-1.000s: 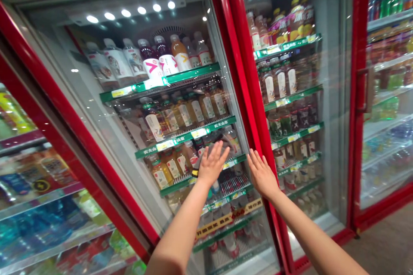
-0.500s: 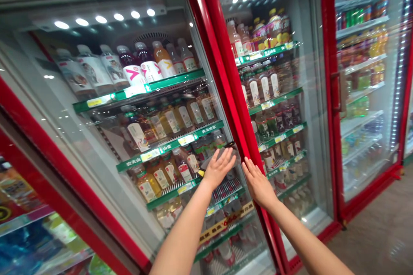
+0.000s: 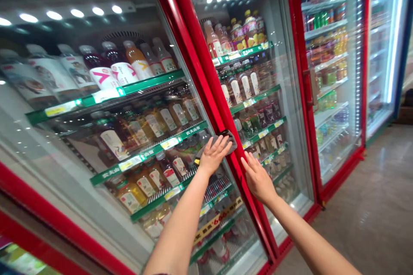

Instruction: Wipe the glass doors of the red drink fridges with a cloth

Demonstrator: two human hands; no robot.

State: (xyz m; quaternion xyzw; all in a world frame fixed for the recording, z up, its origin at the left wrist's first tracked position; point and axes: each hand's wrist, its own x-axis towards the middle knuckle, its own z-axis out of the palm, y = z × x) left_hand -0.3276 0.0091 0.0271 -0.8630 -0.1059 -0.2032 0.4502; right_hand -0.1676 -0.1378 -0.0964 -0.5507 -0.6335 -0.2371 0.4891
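Observation:
My left hand (image 3: 212, 158) holds a grey cloth (image 3: 231, 140) flat against the fridge door, its fingers stretched out over it. The cloth reaches from the glass onto the red door frame (image 3: 206, 94), and a yellow bit shows at its lower left. Lower down on the right, my right hand (image 3: 260, 179) is held out flat beside the red frame of the neighbouring door. Its fingers are straight and nothing is in them; whether it touches the frame I cannot tell. Behind the left glass stand rows of bottled drinks (image 3: 142, 63) on green-edged shelves (image 3: 135, 88).
Another glass-door fridge with drinks (image 3: 325, 57) stands to the right, with a red door handle (image 3: 312, 88) on the frame before it. A brightly lit cooler (image 3: 382, 55) is further back. Grey shiny floor (image 3: 364, 206) lies at lower right.
My left hand has moved the cloth from the glass onto the red frame. My right hand stays near the frame. The view has shifted right, bringing the far cooler in.

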